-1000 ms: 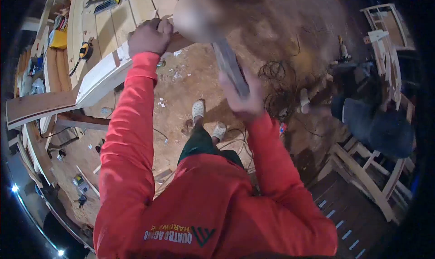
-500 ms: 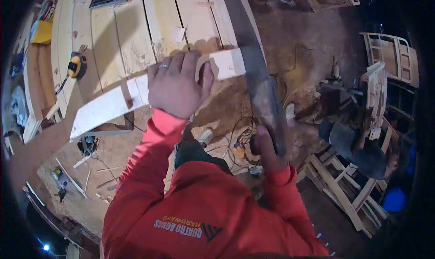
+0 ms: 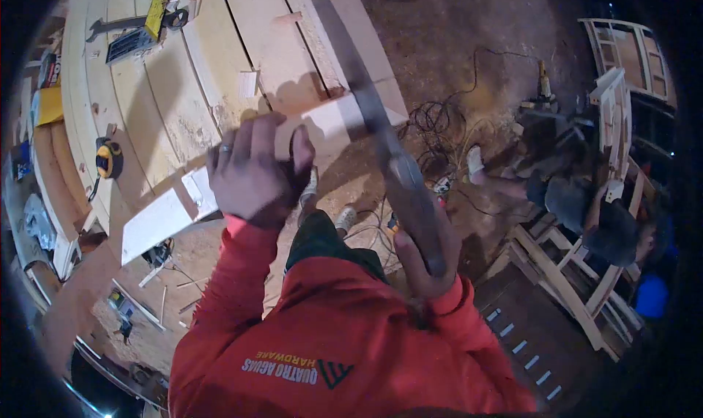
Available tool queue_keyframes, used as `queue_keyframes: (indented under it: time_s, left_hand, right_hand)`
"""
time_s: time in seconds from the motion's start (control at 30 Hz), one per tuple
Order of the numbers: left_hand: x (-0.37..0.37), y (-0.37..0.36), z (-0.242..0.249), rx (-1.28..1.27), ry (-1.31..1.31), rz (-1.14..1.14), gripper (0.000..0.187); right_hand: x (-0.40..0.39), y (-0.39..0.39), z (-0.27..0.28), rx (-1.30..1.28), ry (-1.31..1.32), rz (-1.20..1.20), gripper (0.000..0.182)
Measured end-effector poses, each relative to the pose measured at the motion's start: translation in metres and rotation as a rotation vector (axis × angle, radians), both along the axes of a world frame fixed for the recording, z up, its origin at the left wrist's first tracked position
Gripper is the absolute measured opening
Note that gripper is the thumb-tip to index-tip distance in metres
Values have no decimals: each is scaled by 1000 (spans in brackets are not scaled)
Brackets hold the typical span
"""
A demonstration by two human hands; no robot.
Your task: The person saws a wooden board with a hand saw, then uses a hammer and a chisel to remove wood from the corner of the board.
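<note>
My left hand (image 3: pixel 253 165) presses on a pale wooden board (image 3: pixel 157 224) at the edge of the plank bench (image 3: pixel 168 110), its fingers curled over the board and a ring on one finger. My right hand (image 3: pixel 428 253) grips the handle of a handsaw (image 3: pixel 406 180). The saw's blade, blurred by motion, runs up and away across the right part of the board. A short piece of the board shows right of the blade. Just above the cut lies a small reddish wood scrap (image 3: pixel 289 17) on the planks.
On the bench are a tape measure (image 3: pixel 110 160), a wrench (image 3: pixel 135 24) and a yellow-handled tool (image 3: pixel 159 8). Cables (image 3: pixel 439 118) lie on the floor. Another person's legs (image 3: pixel 556 198) are at the right, near wooden frames (image 3: pixel 578 286).
The view has shifted, so the bench and left hand appear further left. The saw has moved along its cut, and more board shows right of the blade.
</note>
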State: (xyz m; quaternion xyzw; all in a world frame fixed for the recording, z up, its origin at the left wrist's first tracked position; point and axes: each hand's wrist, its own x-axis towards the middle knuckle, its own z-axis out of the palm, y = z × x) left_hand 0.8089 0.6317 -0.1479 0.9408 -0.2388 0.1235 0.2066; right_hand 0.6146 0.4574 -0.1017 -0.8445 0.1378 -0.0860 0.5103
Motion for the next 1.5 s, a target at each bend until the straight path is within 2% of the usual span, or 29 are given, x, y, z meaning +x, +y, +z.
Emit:
queue_keyframes:
  time_s: [0.07,0.2,0.27,0.33,0.43,0.53,0.6,0.7,0.8,0.9,0.93,1.0,1.03,1.1,1.13,1.2,1.3,1.37,1.43,1.5]
  left_hand:
    - [0,-2,-2,1,33,21,32]
    - [-4,-31,-6,-76,141,45,54]
    - [-2,-51,0,83,187,123,63]
    - [-1,-52,-1,123,226,155,67]
    - [-17,-59,24,112,309,226,73]
    - [-19,-61,26,74,299,260,72]
    - [-11,-64,25,94,266,260,71]
    - [-22,-59,23,99,262,262,71]
    - [-17,-62,15,87,226,237,73]
    - [-16,-62,16,93,232,236,75]
    - [-16,-61,17,119,236,239,75]
    - [-12,-63,15,171,238,241,75]
    - [-1,-59,-3,198,229,245,68]
    - [15,-54,-21,158,200,245,64]
    - [12,-55,-24,140,190,250,63]
    - [1,-56,-9,166,224,285,56]
    - [7,-53,-19,176,198,280,54]
    - [12,-57,-19,181,171,308,53]
    - [15,-57,-26,162,167,292,52]
    - [16,-53,-28,170,173,304,51]
  right_hand:
    - [-3,2,-1,91,-25,-22,58]
    - [1,2,-5,148,-68,-28,55]
    - [5,-1,-22,160,-207,-11,53]
    - [3,-1,-25,171,-280,6,51]
    - [-4,3,-26,175,-184,-24,50]
    - [-12,3,-25,183,-187,-44,50]
    - [-61,-3,-14,173,-173,-24,52]
    - [-186,4,-3,152,-10,-79,56]
    - [-281,17,34,58,120,-69,56]
    - [-330,22,48,-5,269,-47,57]
    - [-332,23,47,-21,332,-49,58]
    - [-286,20,35,118,171,-71,57]
    - [-256,20,27,194,97,-92,57]
    - [-185,7,-19,138,-24,-56,51]
    - [-140,4,-9,218,-6,-93,51]
    - [-84,-2,-6,179,-87,-5,53]
    - [-111,3,5,209,-70,-43,51]
    - [-186,8,-9,-44,-161,-51,53]
    - [-255,16,28,253,228,-114,55]
    - [-316,24,30,-38,140,-82,57]
